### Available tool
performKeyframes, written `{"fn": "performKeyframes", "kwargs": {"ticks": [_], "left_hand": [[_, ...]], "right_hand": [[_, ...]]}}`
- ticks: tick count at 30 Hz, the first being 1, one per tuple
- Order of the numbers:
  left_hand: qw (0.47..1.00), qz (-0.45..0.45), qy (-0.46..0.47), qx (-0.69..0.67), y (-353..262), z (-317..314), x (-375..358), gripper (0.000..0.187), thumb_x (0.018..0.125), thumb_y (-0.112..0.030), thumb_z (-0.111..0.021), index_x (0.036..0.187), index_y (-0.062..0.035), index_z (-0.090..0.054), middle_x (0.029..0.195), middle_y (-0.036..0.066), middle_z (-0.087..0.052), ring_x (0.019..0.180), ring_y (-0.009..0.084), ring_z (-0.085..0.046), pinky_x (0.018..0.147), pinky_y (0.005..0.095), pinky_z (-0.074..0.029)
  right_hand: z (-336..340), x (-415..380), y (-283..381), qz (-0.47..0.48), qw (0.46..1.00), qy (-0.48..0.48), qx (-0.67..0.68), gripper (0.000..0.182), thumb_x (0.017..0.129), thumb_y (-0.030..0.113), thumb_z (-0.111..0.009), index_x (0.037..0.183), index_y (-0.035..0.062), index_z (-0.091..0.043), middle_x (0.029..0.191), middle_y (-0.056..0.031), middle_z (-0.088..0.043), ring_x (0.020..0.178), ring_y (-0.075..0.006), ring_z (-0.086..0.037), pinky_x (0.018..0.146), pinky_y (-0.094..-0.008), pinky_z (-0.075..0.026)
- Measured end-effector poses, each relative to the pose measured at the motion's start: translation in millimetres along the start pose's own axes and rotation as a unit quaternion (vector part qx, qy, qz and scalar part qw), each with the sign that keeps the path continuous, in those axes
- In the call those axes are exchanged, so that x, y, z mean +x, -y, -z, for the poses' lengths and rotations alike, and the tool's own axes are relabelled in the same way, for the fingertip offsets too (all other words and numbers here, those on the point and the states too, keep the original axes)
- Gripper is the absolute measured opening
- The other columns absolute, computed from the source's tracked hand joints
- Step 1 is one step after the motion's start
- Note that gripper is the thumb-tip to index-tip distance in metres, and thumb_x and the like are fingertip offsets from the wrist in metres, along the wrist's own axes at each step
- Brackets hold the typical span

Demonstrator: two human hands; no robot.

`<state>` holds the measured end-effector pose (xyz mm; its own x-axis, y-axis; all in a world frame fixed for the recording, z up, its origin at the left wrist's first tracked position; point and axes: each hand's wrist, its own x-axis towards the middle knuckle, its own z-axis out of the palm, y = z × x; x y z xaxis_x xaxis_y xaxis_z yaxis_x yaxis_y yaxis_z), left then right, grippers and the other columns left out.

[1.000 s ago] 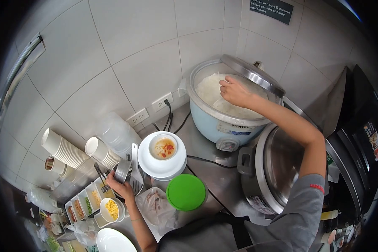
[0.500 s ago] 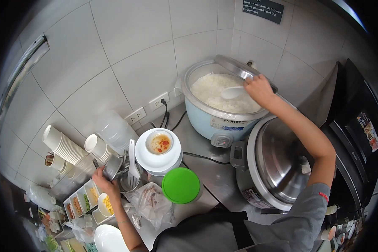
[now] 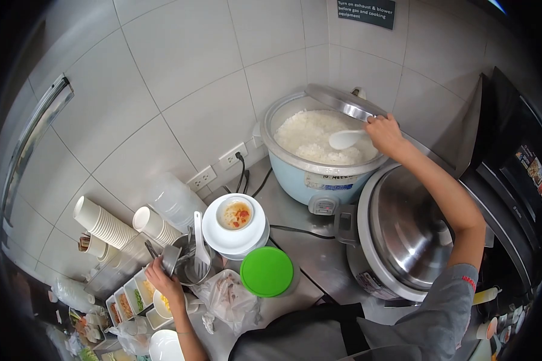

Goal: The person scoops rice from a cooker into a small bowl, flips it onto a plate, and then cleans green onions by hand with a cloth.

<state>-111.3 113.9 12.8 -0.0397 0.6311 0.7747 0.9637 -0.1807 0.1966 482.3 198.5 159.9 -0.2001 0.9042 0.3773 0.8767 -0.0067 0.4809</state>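
Writing: the wall sign [image 3: 365, 13], beyond the right fingers, reads "Turn on exhaust & blower before gas and cooking equipment". The blue rice cooker [image 3: 289, 183], below the right fingers, bears a label [image 3: 331, 182] with handwriting apparently beginning "10"; the remainder is illegible. Red lettering on the grey sleeve [image 3: 442, 307] and print on the black appliance [image 3: 512, 198], right of the right fingers, cannot be read.

Grip: the right hand [image 3: 386, 135] has its fingers clenched around the handle of a white rice paddle [image 3: 345, 139], its blade over the rice [image 3: 310, 129]. The left hand [image 3: 165, 283] grasps a small metal cup [image 3: 171, 257].

Obstructions: a tilted metal lid [image 3: 340, 101], just behind the right fingers, covers part of the opening. A steel-lidded cooker [image 3: 397, 234] sits on their near side, under the forearm. Right of the left fingers, the table [image 3: 307, 248] carries a white spatula [image 3: 200, 234] in a metal container, stacked white bowls [image 3: 223, 243] and a green-lidded container [image 3: 266, 272]. White cups [image 3: 111, 227] stand beyond the left fingers.
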Motion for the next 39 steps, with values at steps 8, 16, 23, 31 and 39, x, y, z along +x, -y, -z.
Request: {"fn": "performKeyframes", "kwargs": {"ticks": [8, 16, 23, 31, 39], "left_hand": [[0.862, 0.27, -0.11, -0.415, -37.8, -9.2, 64.3, 0.053, 0.072, 0.009, -0.039, 0.122, -0.0051, -0.044, 0.123, 0.012, -0.044, 0.113, 0.023, -0.042, 0.096, 0.0332, -0.035], [0.415, 0.481, 0.198, -0.747, -176.7, -96.3, 122.1, 0.031, 0.085, -0.003, -0.047, 0.112, 0.0103, -0.043, 0.111, 0.021, -0.052, 0.103, 0.0267, -0.054, 0.095, 0.0398, -0.041], [0.281, 0.472, 0.332, -0.767, -227.7, -122.4, 101.4, 0.038, 0.089, -0.013, -0.044, 0.123, 0.0012, -0.035, 0.124, 0.017, -0.045, 0.114, 0.029, -0.047, 0.096, 0.048, -0.038], [0.214, 0.334, 0.259, -0.881, -235.8, -104.2, 117.0, 0.056, 0.079, -0.017, -0.05, 0.127, 0.0019, -0.028, 0.132, 0.022, -0.034, 0.122, 0.0379, -0.037, 0.1, 0.0579, -0.03], [0.182, 0.246, 0.24, -0.921, -238.7, -100.1, 129.2, 0.077, 0.082, -0.056, -0.046, 0.135, -0.006, -0.021, 0.137, 0.018, -0.029, 0.125, 0.0369, -0.031, 0.101, 0.0582, -0.027]], "right_hand": [[-5.8, 40.1, 22.6, 0.036, 0.99, -0.107, -0.084, 0.015, 0.075, 0.011, -0.052, 0.086, 0.0046, -0.061, 0.086, -0.0064, -0.059, 0.084, -0.0218, -0.055, 0.083, -0.0382, -0.036], [-71.1, 69.3, 74.2, -0.009, 0.998, 0.054, 0.032, 0.014, 0.074, 0.011, -0.053, 0.078, 0.0082, -0.066, 0.084, -0.0099, -0.063, 0.083, -0.0224, -0.059, 0.081, -0.0394, -0.03], [-69.6, 72.6, 73.9, 0.027, 0.972, 0.081, 0.221, 0.016, 0.074, 0.01, -0.054, 0.083, 0.0101, -0.067, 0.079, -0.0107, -0.064, 0.08, -0.0222, -0.06, 0.083, -0.0403, -0.025], [-61.0, 63.6, 43.5, 0.063, 0.946, 0.167, 0.271, 0.02, 0.078, 0.025, -0.057, 0.092, 0.0141, -0.066, 0.083, -0.0086, -0.065, 0.085, -0.0238, -0.059, 0.086, -0.0445, -0.023], [-54.8, 47.8, 27.2, -0.092, 0.859, 0.33, 0.38, 0.019, 0.076, 0.027, -0.059, 0.08, 0.0104, -0.069, 0.072, -0.0061, -0.063, 0.08, -0.02, -0.058, 0.083, -0.0487, -0.032]]}}
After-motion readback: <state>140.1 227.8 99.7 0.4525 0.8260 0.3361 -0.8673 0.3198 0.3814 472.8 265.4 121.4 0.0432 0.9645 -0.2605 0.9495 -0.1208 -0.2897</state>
